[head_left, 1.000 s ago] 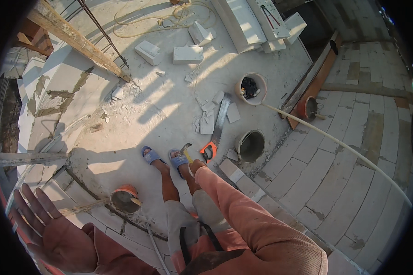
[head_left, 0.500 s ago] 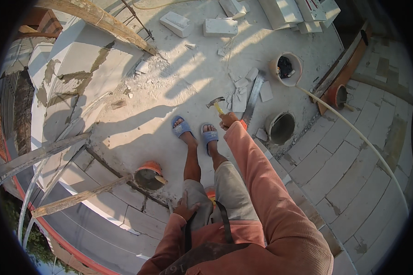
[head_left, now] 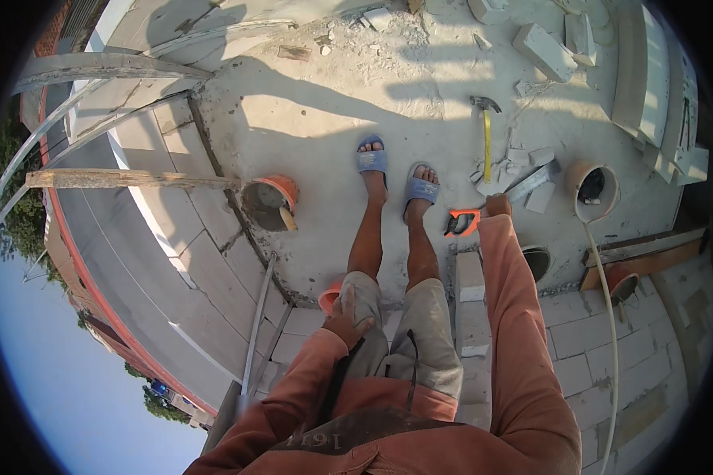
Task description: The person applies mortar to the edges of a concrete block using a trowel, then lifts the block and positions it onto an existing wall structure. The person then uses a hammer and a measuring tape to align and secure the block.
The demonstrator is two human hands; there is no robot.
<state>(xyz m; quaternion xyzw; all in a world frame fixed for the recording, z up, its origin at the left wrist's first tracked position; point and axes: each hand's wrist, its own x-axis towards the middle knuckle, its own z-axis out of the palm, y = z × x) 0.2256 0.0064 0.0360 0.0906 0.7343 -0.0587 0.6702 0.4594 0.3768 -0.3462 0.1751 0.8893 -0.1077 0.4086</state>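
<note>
My left hand [head_left: 345, 321] rests on the grey shorts at my left thigh, fingers apart and holding nothing. My right hand [head_left: 497, 206] reaches down over the handsaw [head_left: 523, 184], where blade and handle meet. The forearm and the back of the hand hide its fingers, so its grip does not show. The saw's orange handle [head_left: 462, 223] sits to the left of that hand, with no fingers through it. Just beyond the hand lies a claw hammer [head_left: 487, 142] with a yellow handle, its head pointing away from me. Broken white block pieces [head_left: 517, 157] lie beside hammer and saw.
Mortar buckets stand left [head_left: 271, 203] and right [head_left: 537, 261] of my feet; another bucket [head_left: 592, 190] is farther right. White blocks [head_left: 544, 52] lie at the back. Wooden braces [head_left: 135, 180] cross the left side. A pale hose [head_left: 610, 332] runs down the right.
The hammer was in my right hand and now lies beyond it, apparently let go. My right hand is now over the saw. The whole view has turned; my left hand stays on my thigh.
</note>
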